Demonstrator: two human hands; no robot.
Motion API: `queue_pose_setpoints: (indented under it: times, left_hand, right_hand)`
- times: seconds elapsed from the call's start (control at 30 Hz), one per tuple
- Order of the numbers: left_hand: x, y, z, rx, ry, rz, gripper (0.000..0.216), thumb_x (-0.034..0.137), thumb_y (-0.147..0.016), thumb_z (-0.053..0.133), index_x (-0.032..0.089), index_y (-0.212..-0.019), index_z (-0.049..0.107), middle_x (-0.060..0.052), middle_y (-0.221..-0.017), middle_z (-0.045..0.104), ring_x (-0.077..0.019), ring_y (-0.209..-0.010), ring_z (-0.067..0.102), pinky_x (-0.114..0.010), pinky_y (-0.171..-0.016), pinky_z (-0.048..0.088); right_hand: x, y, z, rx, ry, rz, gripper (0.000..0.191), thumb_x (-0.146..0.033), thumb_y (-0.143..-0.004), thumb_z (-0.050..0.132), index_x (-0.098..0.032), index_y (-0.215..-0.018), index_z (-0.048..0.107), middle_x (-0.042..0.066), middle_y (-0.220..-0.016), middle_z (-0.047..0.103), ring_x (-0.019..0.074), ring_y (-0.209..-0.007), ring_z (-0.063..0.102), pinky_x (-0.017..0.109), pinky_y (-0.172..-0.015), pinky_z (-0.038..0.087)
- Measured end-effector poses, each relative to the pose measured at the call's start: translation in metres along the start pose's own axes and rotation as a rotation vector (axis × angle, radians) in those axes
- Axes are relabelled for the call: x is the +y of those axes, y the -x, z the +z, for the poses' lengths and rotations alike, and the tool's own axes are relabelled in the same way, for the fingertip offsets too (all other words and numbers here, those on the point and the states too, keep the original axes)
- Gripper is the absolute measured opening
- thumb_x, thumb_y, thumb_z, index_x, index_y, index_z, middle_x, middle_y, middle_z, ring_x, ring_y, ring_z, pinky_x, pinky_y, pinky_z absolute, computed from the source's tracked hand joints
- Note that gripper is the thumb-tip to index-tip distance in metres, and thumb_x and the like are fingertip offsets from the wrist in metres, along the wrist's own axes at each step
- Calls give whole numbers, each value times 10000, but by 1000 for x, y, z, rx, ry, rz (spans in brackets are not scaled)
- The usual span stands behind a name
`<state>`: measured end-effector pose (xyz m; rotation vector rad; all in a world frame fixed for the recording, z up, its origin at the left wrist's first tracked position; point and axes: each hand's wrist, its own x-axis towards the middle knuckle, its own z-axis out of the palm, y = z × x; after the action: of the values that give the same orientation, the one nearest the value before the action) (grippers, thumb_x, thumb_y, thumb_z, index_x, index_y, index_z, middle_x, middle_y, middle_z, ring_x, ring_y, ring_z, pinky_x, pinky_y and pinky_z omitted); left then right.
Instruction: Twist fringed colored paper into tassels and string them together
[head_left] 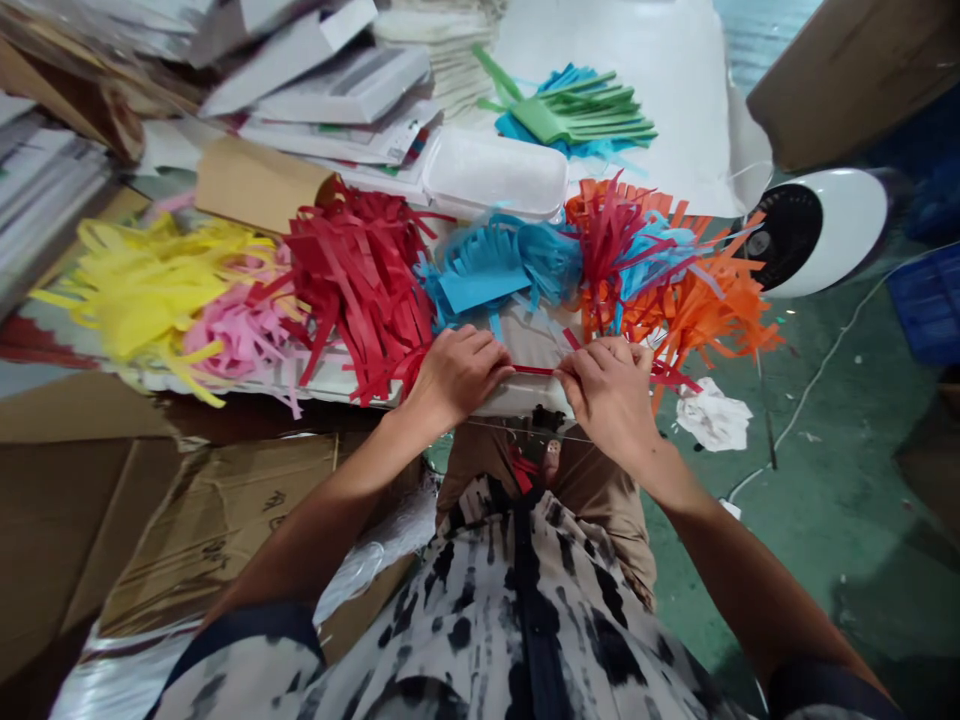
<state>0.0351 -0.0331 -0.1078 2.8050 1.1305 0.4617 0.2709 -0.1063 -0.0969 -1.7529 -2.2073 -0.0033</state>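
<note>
A narrow twisted strip of red paper (534, 370) stretches level between my two hands at the table's front edge. My left hand (463, 372) is closed on one end of it, close to the fringed red paper (360, 280). Closed on the other end is my right hand (609, 388), with red fringe ends poking out past its far side. Just beyond the hands lie fringed blue paper (487, 270) and fringed orange paper (697, 300), with a red and light-blue tassel bunch (622, 240) on the orange.
Yellow (142, 280) and pink fringed paper (236, 330) lie at the left. Green fringed paper (577, 115) rests at the back near a white foam tray (495, 172). White boxes (345, 85) pile up back left. A white round-based appliance (832, 230) stands right; cardboard (217, 530) sits below left.
</note>
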Motion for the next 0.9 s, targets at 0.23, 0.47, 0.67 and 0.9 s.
queue_pose_setpoints:
  times: [0.23,0.47,0.67,0.9]
  left_hand:
    - [-2,-7,-16,-118,70,-98,211,382,-1003,668,195,-937,739,-62,-929,757,-282,-929,642,-402,-754,376]
    - [-3,-18,-24,-181,90,-147,171,357,-967,690,197,-915,718,-55,-876,742,-274,-888,639,-375,-718,379]
    - [-15,-1,-14,-4,259,-76,191,146,-990,580,210,-1097,724,-59,-1015,745,-229,-942,663,-359,-777,457]
    - [-9,4,-1,60,74,258,323,158,-1041,529,288,-1226,760,-46,-1069,778,-218,-974,648,-362,-814,494]
  right_hand:
    - [-3,-12,-9,-131,70,25,265,-335,-1054,482,-204,-930,676,107,-993,718,328,-1096,504,467,-891,264]
    - [-6,-15,-11,-90,83,39,197,-310,-1024,500,-206,-955,653,100,-1005,696,323,-1070,512,459,-860,264]
    - [2,-4,-4,35,-78,57,107,-234,-974,560,-239,-952,664,64,-962,714,303,-1054,531,450,-865,267]
    - [-4,2,0,128,-15,-113,201,-159,-989,595,-309,-1026,723,16,-1053,778,280,-1178,541,499,-961,253]
